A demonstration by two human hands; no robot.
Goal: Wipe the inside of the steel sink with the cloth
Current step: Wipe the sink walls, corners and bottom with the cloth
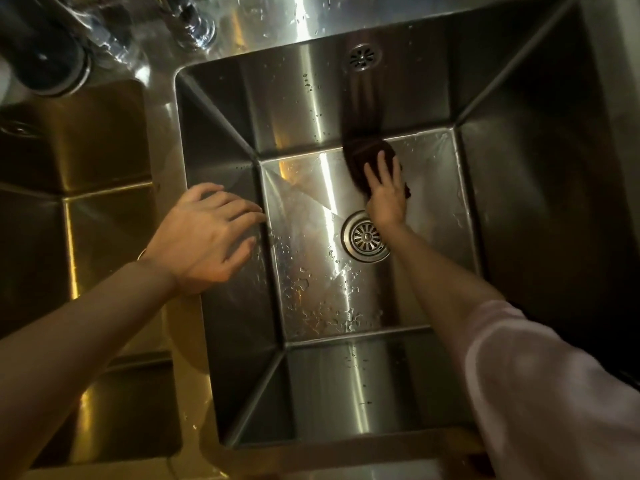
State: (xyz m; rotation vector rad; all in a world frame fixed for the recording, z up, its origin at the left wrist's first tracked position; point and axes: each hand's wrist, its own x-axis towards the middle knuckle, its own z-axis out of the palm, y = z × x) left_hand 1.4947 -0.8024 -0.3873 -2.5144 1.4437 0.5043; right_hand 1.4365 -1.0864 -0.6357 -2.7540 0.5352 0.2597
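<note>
Left hand [204, 237]: fingers loosely spread, holding nothing, over left sink wall.
Deep square steel sink [221, 306]: wet floor, round drain strainer [365, 237] partly hidden by right forearm.
Dark brown cloth [360, 157]: at floor's far edge, half covered; long axis unclear.
Right hand [386, 192]: straight fingers pressing cloth flat.

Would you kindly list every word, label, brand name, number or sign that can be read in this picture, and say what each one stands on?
None: no readable text shows anywhere in the head view.
The steel sink, its drain strainer and overflow grille carry no visible marking.
The dark cloth under the right hand shows no label.
The dark objects at top left are too dim and blurred to show any print.
</note>
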